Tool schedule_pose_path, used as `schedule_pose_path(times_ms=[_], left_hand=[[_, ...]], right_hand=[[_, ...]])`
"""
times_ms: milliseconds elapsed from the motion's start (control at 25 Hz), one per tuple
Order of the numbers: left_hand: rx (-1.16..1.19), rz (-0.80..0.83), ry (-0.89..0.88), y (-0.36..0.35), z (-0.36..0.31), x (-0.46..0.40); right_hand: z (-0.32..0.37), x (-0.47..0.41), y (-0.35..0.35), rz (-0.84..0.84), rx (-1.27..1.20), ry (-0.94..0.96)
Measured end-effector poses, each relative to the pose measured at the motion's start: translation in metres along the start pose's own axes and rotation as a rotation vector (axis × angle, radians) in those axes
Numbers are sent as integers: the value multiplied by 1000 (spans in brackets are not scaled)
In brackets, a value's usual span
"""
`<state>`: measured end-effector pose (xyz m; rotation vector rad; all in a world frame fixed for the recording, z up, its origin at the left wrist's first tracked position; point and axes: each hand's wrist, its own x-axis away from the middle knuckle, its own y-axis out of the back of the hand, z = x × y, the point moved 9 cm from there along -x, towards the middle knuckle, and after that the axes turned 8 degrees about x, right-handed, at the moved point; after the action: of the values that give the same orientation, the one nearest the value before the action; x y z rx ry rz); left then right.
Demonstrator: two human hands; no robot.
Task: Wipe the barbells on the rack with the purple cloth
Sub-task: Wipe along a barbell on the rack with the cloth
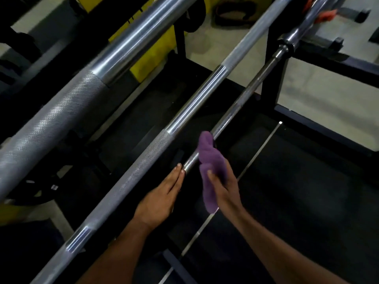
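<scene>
right hand (224,187) clutching purple cloth (209,160) against barbell (242,103)

3 barbells (190,111) side by side, cloth (207,154) on the rightmost

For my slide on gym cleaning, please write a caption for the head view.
Right hand wraps purple cloth around the lowest barbell; left hand touches it.

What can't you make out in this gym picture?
- Lowest barbell: the purple cloth in the right hand covers a stretch of it.
- Barbell ends: cut off by the edges of the head view.
- Left hand: fingers lie straight beside that bar; contact unclear.
- Orange thing, top right: too blurred to name.
</scene>
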<state>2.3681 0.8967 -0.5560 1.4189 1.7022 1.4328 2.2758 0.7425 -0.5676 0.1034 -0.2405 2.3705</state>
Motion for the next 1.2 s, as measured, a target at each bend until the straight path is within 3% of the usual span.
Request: schedule_pose_path(times_ms=[80, 120, 200, 280, 400, 520, 680, 880, 1040, 1200], left_hand=[[-3, 8, 0, -2, 1, 0], [-9, -2, -7, -3, 1, -1], [-22, -13, -14, -5, 1, -2], [-20, -15, -15, -5, 2, -2], [-17, -4, -10, -7, 3, -1], [-17, -13, -20, -6, 2, -1], [-16, -15, -46, -7, 1, -2], [-34, -3, -29, -3, 1, -1], [-1, 20, -29, -2, 0, 0], [16, 13, -25, -6, 3, 0]], right_hand=[[-35, 17, 32, -254, -454, -384], [-48, 19, 36, -254, -644, -503], [-59, -6, 63, -344, -778, -510], [-52, -58, 83, -398, -678, -402], [-10, -134, 70, -314, -599, -234], [-2, -163, 44, -296, -589, -283], [-53, -120, -3, -264, -545, -369], [-84, -40, -77, -136, -717, -450], [-62, -78, -27, -338, -432, -467], [-20, -154, 49, -449, -357, -394]])
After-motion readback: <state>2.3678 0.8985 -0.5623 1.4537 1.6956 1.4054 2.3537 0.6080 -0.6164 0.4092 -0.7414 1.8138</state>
